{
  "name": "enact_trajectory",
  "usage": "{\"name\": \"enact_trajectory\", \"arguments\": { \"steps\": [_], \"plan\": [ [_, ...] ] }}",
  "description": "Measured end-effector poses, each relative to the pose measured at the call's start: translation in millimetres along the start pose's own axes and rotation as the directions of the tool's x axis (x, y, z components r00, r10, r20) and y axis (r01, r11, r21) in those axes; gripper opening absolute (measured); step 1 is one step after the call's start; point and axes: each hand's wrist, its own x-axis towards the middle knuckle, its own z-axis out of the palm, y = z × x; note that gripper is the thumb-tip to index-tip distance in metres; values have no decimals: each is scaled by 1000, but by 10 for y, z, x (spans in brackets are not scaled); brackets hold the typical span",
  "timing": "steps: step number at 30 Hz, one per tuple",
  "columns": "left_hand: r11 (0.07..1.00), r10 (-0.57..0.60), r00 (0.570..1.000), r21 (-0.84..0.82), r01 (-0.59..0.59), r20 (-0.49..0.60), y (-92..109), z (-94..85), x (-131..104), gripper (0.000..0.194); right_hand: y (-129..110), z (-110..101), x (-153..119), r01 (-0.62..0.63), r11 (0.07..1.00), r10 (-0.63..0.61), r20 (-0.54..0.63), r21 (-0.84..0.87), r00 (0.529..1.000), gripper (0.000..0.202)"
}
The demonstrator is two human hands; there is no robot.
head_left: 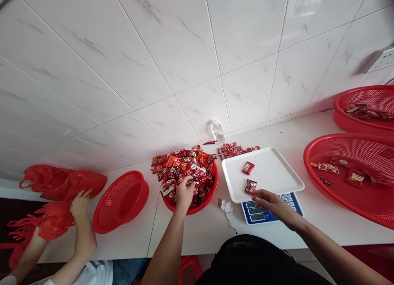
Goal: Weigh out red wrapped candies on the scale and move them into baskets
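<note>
Many wrapped sweets (187, 167) heap a red basket (192, 212), the left hand (184, 193) among them, fingers bent, its hold impossible to tell, then a white tray (278, 170) bears two red packets (248, 167), the nearer just beside the half-open, seemingly unladen right hand (273, 205).

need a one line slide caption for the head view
Left hand among wrapped packets heaped in a red basket; right hand near two packets on the white tray of a scale.
</note>
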Motion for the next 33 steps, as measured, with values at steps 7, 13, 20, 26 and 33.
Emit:
{"name": "enact_trajectory", "arguments": {
  "steps": [7, 13, 20, 26, 33],
  "plan": [
    [955, 276, 918, 22, -294, 286, 359, 794, -100, 20, 130, -10, 87, 53, 996, -59, -92, -71, 994, 39],
    [841, 337, 735, 163, -516, 588, 462, 1242, -151, 28, 216, -57, 139, 119, 909, -204, -177, -399, 963, 31],
    [819, 284, 692, 207, -535, 663, 392, 1200, -142, 32, 410, 11, 343, 185, 425, -522, -73, -886, 850, 42],
    [794, 406, 794, 256, -552, 453, 108, 933, -167, 24, 386, 6, 514, 235, 406, -474, 17, -883, 880, 39],
    [694, 243, 967, 683, -228, 75, -481, 236, -215, 44, 418, -225, 381, 194, 628, -443, -142, -753, 885, 38]
  ]
}}
